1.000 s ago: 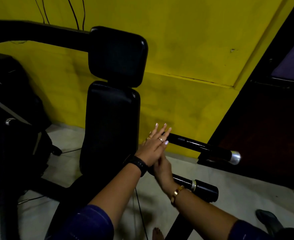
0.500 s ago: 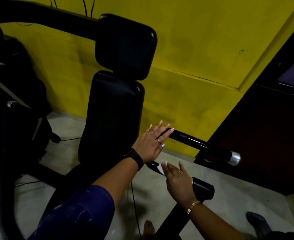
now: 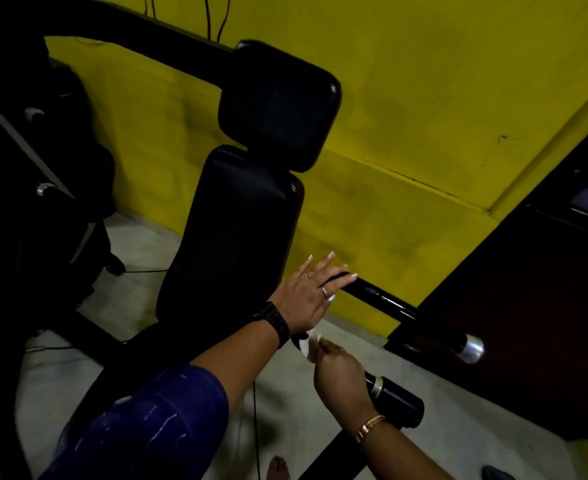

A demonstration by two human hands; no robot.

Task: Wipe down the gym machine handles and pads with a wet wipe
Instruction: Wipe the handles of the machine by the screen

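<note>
The person's left grip (image 3: 311,292) was open. Its fingers were straight and spread out, and they rested on the inner end of the upper handle (image 3: 406,310). That handle was a long black bar with a shiny silver cap (image 3: 472,348) at its far end. There were 2 rings on the fingers and a black watch (image 3: 276,323) on the wrist.

The right grip (image 3: 341,375) was lower and nearer to the person. Its fingers were curled and pinched a small white wet wipe (image 3: 308,344). The wipe was just under the left wrist, at the inner end of the lower handle (image 3: 398,400). It looked as if it touched the bar there, but it was too dark to be sure. The lower handle was a short, fat black bar, and the back of the right grip hid part of it. A gold bracelet (image 3: 370,426) sat on the right wrist.

Left of both grips stood the tall black back pad (image 3: 237,237), with the black head pad (image 3: 278,105) above it. A yellow wall (image 3: 424,81) was behind the machine. The floor (image 3: 140,251) was pale. A blue sleeve (image 3: 147,434) covered the left upper arm. A bare foot (image 3: 278,469) showed at the bottom edge.
</note>
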